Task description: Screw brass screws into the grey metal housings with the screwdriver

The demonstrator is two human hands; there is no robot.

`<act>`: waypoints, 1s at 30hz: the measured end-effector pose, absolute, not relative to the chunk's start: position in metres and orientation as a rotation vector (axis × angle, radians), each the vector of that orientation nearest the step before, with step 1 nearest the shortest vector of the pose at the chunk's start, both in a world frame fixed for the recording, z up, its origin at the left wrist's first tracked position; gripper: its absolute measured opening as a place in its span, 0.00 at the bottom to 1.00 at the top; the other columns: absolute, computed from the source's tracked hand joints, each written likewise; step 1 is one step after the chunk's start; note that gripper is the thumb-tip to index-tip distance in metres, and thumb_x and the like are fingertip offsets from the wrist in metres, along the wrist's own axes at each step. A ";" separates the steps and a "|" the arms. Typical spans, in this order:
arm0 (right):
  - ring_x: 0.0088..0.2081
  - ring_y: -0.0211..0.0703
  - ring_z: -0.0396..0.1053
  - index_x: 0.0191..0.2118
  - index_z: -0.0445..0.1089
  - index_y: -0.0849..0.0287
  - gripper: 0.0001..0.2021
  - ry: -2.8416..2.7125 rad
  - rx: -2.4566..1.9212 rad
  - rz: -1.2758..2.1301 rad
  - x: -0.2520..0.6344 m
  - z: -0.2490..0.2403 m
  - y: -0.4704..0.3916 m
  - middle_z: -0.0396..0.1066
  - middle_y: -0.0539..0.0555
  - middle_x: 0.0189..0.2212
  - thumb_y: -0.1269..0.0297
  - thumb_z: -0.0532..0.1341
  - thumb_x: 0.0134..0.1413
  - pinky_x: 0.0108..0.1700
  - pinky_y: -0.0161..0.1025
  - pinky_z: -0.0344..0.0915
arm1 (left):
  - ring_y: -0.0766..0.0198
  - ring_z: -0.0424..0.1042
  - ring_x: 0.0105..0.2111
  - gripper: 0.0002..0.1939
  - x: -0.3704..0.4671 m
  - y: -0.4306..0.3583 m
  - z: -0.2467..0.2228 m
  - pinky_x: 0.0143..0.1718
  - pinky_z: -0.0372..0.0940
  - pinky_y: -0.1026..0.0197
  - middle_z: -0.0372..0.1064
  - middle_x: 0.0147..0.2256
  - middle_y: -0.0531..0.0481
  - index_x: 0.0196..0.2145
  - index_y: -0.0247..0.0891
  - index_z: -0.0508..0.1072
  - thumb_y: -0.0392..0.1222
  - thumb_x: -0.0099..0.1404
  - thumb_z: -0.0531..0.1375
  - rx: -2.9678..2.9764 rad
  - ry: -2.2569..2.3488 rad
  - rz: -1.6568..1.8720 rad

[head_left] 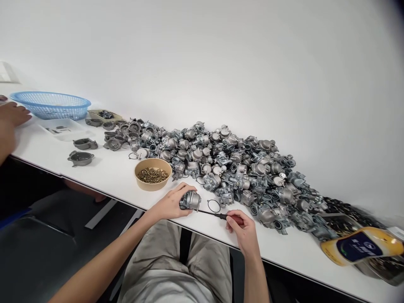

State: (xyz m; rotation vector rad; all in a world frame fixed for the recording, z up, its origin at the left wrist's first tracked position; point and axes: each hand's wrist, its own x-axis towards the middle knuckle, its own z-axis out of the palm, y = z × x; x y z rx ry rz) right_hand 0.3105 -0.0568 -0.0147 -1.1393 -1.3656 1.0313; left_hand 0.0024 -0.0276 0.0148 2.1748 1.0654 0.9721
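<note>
At the table's [123, 174] near edge, I'm pinching a metal carburetor [191, 200] in the left hand [174, 203] while my right hand [242, 229] is gripping a red-handled screwdriver [235, 218] against it.

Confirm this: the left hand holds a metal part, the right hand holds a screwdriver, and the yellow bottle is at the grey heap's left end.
The yellow bottle is at the grey heap's right end, as the head view shows. The left hand does hold a metal part, the right hand a screwdriver.
</note>
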 end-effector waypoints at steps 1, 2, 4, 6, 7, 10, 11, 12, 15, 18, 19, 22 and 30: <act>0.24 0.39 0.66 0.37 0.71 0.61 0.12 -1.368 -1.142 1.030 0.311 -0.015 -0.057 0.70 0.51 0.21 0.58 0.69 0.54 0.26 0.34 0.62 | 0.50 0.68 0.52 0.30 0.003 -0.028 0.015 0.56 0.61 0.53 0.64 0.54 0.45 0.57 0.47 0.64 0.41 0.58 0.66 2.175 1.066 0.971; 0.24 0.39 0.66 0.37 0.72 0.61 0.12 -1.371 -1.144 1.029 0.311 -0.015 -0.057 0.70 0.51 0.22 0.58 0.69 0.54 0.26 0.34 0.62 | 0.50 0.68 0.52 0.30 0.003 -0.028 0.015 0.56 0.61 0.53 0.64 0.54 0.46 0.57 0.47 0.65 0.41 0.57 0.66 2.173 1.067 0.975; 0.24 0.40 0.67 0.37 0.72 0.61 0.12 -1.381 -1.146 1.029 0.312 -0.016 -0.056 0.71 0.51 0.22 0.58 0.69 0.54 0.27 0.34 0.62 | 0.50 0.68 0.52 0.29 0.003 -0.028 0.015 0.56 0.61 0.53 0.64 0.53 0.46 0.56 0.46 0.65 0.41 0.57 0.66 2.169 1.064 0.986; 0.25 0.40 0.67 0.37 0.72 0.60 0.12 -1.400 -1.144 1.033 0.313 -0.016 -0.057 0.71 0.51 0.23 0.58 0.69 0.55 0.28 0.35 0.63 | 0.50 0.68 0.52 0.29 0.003 -0.028 0.015 0.56 0.61 0.53 0.65 0.53 0.45 0.55 0.46 0.65 0.40 0.57 0.66 2.169 1.055 0.994; 0.25 0.40 0.68 0.38 0.72 0.60 0.12 -1.412 -1.140 1.036 0.313 -0.016 -0.057 0.71 0.52 0.23 0.58 0.68 0.55 0.28 0.35 0.63 | 0.50 0.68 0.52 0.29 0.003 -0.027 0.015 0.56 0.61 0.53 0.65 0.53 0.45 0.55 0.46 0.65 0.40 0.57 0.66 2.171 1.050 0.995; 0.29 0.42 0.69 0.40 0.72 0.60 0.12 -1.444 -1.107 1.050 0.314 -0.014 -0.058 0.72 0.53 0.29 0.58 0.68 0.55 0.31 0.36 0.66 | 0.51 0.68 0.52 0.29 0.002 -0.027 0.014 0.55 0.62 0.54 0.65 0.53 0.46 0.56 0.46 0.65 0.40 0.56 0.66 2.180 1.034 0.985; 0.30 0.42 0.70 0.42 0.71 0.59 0.13 -1.450 -1.092 1.058 0.315 -0.013 -0.058 0.73 0.54 0.31 0.58 0.68 0.55 0.32 0.37 0.66 | 0.51 0.68 0.52 0.30 0.002 -0.027 0.014 0.55 0.61 0.54 0.64 0.53 0.46 0.56 0.46 0.65 0.40 0.57 0.66 2.180 1.030 0.981; 0.30 0.43 0.70 0.43 0.71 0.59 0.14 -1.452 -1.078 1.069 0.315 -0.012 -0.058 0.72 0.54 0.32 0.58 0.68 0.55 0.33 0.37 0.67 | 0.51 0.68 0.52 0.30 0.001 -0.026 0.013 0.55 0.61 0.54 0.64 0.54 0.46 0.56 0.46 0.65 0.41 0.57 0.66 2.177 1.028 0.980; 0.30 0.43 0.70 0.47 0.69 0.59 0.17 -1.441 -1.064 1.104 0.314 -0.008 -0.055 0.71 0.54 0.31 0.58 0.68 0.55 0.32 0.37 0.67 | 0.51 0.67 0.53 0.30 0.002 -0.026 0.011 0.56 0.61 0.54 0.64 0.54 0.46 0.56 0.46 0.65 0.42 0.57 0.67 2.164 1.026 0.986; 0.25 0.41 0.68 0.46 0.69 0.59 0.17 -1.416 -1.130 1.082 0.312 -0.006 -0.050 0.70 0.52 0.27 0.56 0.68 0.55 0.27 0.36 0.65 | 0.50 0.68 0.52 0.31 0.002 -0.025 0.011 0.56 0.61 0.54 0.64 0.53 0.46 0.56 0.47 0.65 0.43 0.56 0.68 2.153 1.023 0.993; 0.23 0.40 0.66 0.44 0.70 0.60 0.16 -1.399 -1.169 1.058 0.311 -0.006 -0.048 0.69 0.52 0.25 0.55 0.68 0.55 0.25 0.35 0.63 | 0.50 0.68 0.52 0.31 0.002 -0.025 0.011 0.56 0.61 0.54 0.64 0.53 0.46 0.56 0.47 0.65 0.43 0.56 0.68 2.147 1.024 0.992; 0.20 0.38 0.63 0.35 0.71 0.61 0.16 -1.388 -1.258 0.976 0.308 -0.007 -0.045 0.67 0.51 0.21 0.50 0.65 0.58 0.21 0.34 0.60 | 0.50 0.68 0.52 0.32 0.001 -0.024 0.011 0.56 0.61 0.53 0.64 0.54 0.45 0.57 0.47 0.65 0.42 0.56 0.68 2.130 1.034 0.976; 0.22 0.35 0.60 0.44 0.70 0.58 0.18 -1.493 -1.241 0.897 0.301 0.000 -0.058 0.68 0.53 0.31 0.52 0.67 0.54 0.21 0.32 0.58 | 0.51 0.68 0.53 0.31 -0.001 -0.022 0.005 0.57 0.60 0.55 0.63 0.55 0.45 0.56 0.47 0.64 0.42 0.55 0.68 2.142 1.021 0.997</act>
